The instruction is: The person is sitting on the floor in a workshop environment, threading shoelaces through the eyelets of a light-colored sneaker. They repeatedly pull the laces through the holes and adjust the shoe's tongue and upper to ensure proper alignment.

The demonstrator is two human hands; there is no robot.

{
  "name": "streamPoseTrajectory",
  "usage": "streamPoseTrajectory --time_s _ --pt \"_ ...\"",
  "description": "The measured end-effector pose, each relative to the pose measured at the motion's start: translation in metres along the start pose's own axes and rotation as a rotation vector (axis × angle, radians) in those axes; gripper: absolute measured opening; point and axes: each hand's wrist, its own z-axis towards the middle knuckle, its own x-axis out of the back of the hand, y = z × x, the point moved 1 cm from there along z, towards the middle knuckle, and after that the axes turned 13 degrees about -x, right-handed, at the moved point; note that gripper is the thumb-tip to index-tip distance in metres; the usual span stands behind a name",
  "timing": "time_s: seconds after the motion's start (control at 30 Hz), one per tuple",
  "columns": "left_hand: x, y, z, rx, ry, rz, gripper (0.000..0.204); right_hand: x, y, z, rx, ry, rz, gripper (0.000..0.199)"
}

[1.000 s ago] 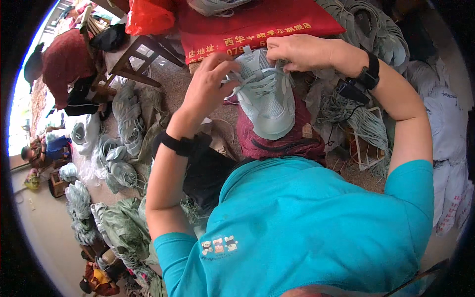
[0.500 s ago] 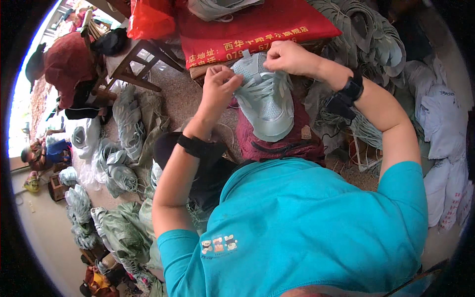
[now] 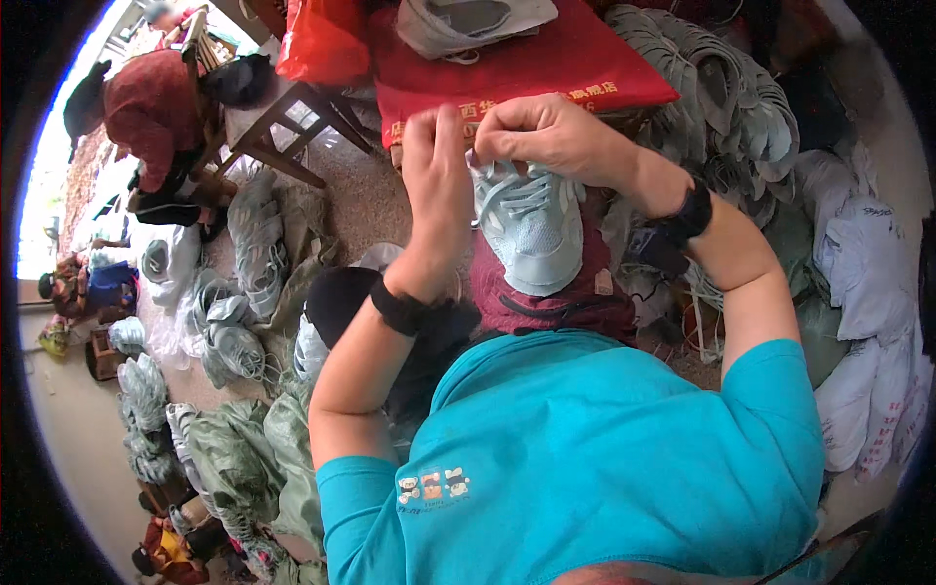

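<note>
Fingers of the right hand point(image 3: 546, 136) pinch together on a pale lace; the left hand point(image 3: 436, 175), fingers together, pinches beside it. The pale blue-green mesh sneaker point(image 3: 531, 229) rests on the lap — long axis vertical, toe toward the person, before the red cloth-covered desk point(image 3: 585, 68).

Your shoe point(image 3: 531, 229): pale mint mesh cloth, matt, with woven cord laces point(image 3: 512, 190). Red cloth point(image 3: 546, 68) behind it looks matt, slightly rough. Stool point(image 3: 283, 122) is bare wood. Your shirt point(image 3: 604, 458): smooth teal knit.
</note>
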Motion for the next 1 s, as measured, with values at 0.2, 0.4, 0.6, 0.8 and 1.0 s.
streamPoseTrajectory --time_s 0.2,0.4,0.6,0.8,1.0 --pt "-0.015 -0.023 -0.032 0.035 -0.216 -0.077 0.017 0.008 0.018 0.011 0.286 0.425 -0.286 0.015" --pt "-0.024 0.01 -0.03 0.239 -0.075 -0.489 0.026 -0.001 0.019 0.005 0.116 0.061 0.577 0.031" --pt "0.071 -0.049 -0.015 0.279 -0.097 -0.148 0.032 0.063 0.089 -0.019 -0.09 0.472 -0.016 0.036" --pt "0.087 -0.073 -0.021 0.191 -0.326 0.212 0.031 0.089 0.104 -0.047 -0.198 0.593 -0.252 0.013" --pt "0.064 -0.063 -0.031 0.16 -0.504 0.397 0.028 0.055 0.094 -0.037 -0.023 0.573 -0.42 0.009"
